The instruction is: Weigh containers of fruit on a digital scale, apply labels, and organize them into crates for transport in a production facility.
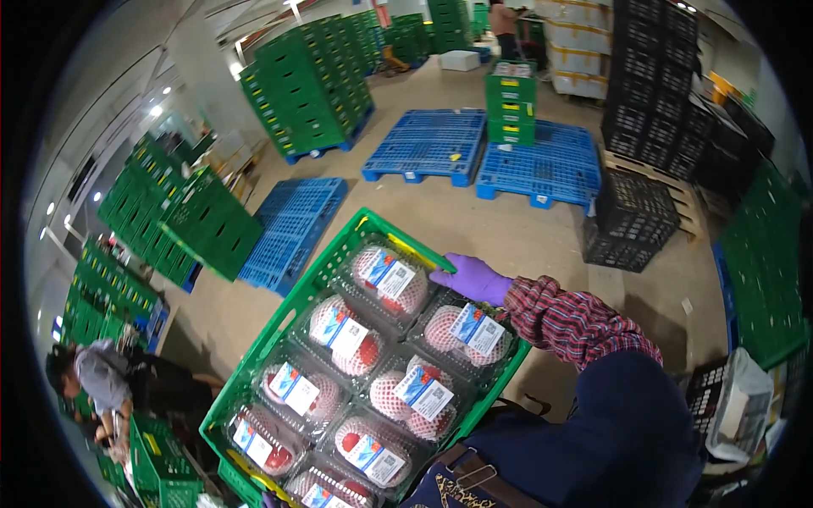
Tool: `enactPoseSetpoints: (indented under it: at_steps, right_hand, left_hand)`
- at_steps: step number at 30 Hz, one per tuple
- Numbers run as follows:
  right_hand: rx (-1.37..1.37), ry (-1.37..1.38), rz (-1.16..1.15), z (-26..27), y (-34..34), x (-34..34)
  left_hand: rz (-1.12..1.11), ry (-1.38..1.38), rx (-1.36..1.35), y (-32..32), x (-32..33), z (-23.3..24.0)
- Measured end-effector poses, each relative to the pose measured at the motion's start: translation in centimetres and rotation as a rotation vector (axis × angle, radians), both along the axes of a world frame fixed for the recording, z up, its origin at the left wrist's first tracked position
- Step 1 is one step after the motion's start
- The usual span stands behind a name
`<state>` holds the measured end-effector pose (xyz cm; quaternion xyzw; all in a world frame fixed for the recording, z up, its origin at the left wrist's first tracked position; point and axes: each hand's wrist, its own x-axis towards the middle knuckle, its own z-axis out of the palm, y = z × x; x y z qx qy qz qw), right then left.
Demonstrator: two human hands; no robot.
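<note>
A green plastic crate (279,317) fills the lower middle, tilted in view. It holds several clear plastic clamshell boxes (346,336) of red fruit in white foam nets, each box with a printed label. My right hand (473,278), in a purple glove, grips the crate's far right end near a yellow strip. Of my left hand (273,500), only a bit of purple glove shows at the bottom edge, by the crate's near end; its fingers are hidden.
Blue plastic pallets (425,143) lie on the floor ahead, one bearing stacked green crates (511,105). Tall green crate stacks (305,89) stand left, black crates (635,216) right. A person (108,381) bends over crates at lower left; another person (503,28) stands far back.
</note>
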<state>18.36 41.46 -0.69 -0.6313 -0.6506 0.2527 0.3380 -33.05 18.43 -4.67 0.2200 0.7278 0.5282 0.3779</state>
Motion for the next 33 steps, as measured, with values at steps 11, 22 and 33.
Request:
enactPoseSetpoints:
  at_steps: [11, 22, 33]
  right_hand:
    - [0.022, 0.082, -0.543, 4.3, -6.2, 12.4]
    - [0.08, 0.241, -0.888, 3.8, -2.7, 31.6]
    - [0.183, 0.429, -1.255, 1.1, 4.2, 35.3]
  left_hand:
    - [-0.492, 0.068, 0.164, 25.6, 7.0, -0.9]
    - [-0.844, -0.03, 0.215, 46.3, 35.1, 2.8]
    - [-1.233, 0.012, 0.238, 69.4, 54.4, 7.2]
